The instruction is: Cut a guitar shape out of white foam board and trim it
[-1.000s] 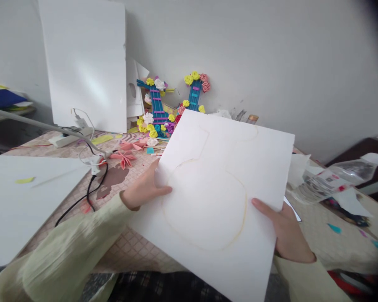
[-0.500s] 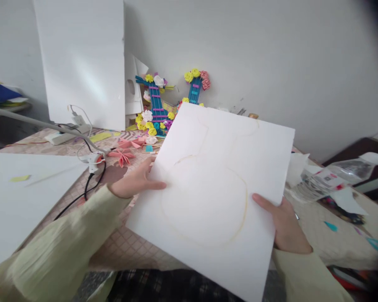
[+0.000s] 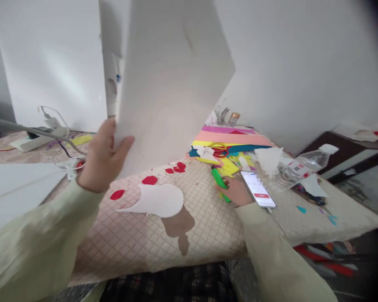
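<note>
Left hand (image 3: 101, 159) up, fingers clamping a large white rectangular board (image 3: 170, 88), raised, its visible edges looking uncut; below, a white rounded, narrow-tailed cut-out (image 3: 165, 199) lies already shaped on the cloth-covered counter (image 3: 214, 235); right hand (image 3: 238, 192), fingers wrapped round a bright-green plastic-handled tool (image 3: 219, 179), clear of both.

The desk (image 3: 208, 222) wears a beige cloth with a brown diamond grid and a darker brown blotch, the sleeves (image 3: 50, 239) are pale green, the petals (image 3: 149, 180) red, the cutter (image 3: 219, 180) bright green, and the trousers (image 3: 170, 285) dark plaid.
</note>
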The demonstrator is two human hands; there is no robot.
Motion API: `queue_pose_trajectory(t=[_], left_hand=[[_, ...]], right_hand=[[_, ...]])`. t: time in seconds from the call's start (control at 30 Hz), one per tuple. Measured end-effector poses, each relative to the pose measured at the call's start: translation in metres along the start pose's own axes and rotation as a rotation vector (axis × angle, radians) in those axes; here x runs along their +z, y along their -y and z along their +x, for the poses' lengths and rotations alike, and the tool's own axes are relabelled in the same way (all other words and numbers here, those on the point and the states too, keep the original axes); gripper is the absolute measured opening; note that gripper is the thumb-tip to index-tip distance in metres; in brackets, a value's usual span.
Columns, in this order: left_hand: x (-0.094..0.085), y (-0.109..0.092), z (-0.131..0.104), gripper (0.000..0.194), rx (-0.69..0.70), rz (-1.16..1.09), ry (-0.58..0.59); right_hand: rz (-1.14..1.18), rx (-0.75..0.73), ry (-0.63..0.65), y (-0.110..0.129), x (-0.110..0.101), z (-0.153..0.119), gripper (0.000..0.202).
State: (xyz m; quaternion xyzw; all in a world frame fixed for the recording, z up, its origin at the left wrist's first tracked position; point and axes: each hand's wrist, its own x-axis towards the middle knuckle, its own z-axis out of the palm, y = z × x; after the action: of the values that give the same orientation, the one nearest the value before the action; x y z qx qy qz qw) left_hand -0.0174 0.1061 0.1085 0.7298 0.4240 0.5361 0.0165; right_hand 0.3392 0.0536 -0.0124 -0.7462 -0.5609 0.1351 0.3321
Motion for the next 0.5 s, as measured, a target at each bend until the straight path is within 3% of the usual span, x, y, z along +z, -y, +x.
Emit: queue_pose_trajectory(t=[0.07,0.1,0.2,0.27,0.33,0.5], left_hand=[[0.016,-0.003,-0.011,0.029,0.197,0.213,-0.048],[0.024,-0.003,-0.019,0.028,0.288,0.236,-0.014],[0.045,0.005,-0.049,0.028,0.457,0.256,0.221],[0.053,0.013,-0.068,0.028,0.496,0.274,0.294],[0.057,0.021,-0.082,0.027,0.508,0.286,0.295],[0.049,0.032,-0.098,0.025,0.521,0.262,0.155]], right_hand=[[-0.049,-0.024,0.022,0.005,-0.002,-0.013,0.031],[-0.06,-0.039,0.032,0.007,-0.006,-0.021,0.037],[-0.02,-0.103,0.139,0.011,-0.023,-0.051,0.051],[0.003,-0.131,0.213,0.009,-0.031,-0.068,0.047],[0.003,-0.108,0.219,0.006,-0.03,-0.076,0.04],[0.217,0.142,0.207,0.003,-0.02,-0.079,0.035]])
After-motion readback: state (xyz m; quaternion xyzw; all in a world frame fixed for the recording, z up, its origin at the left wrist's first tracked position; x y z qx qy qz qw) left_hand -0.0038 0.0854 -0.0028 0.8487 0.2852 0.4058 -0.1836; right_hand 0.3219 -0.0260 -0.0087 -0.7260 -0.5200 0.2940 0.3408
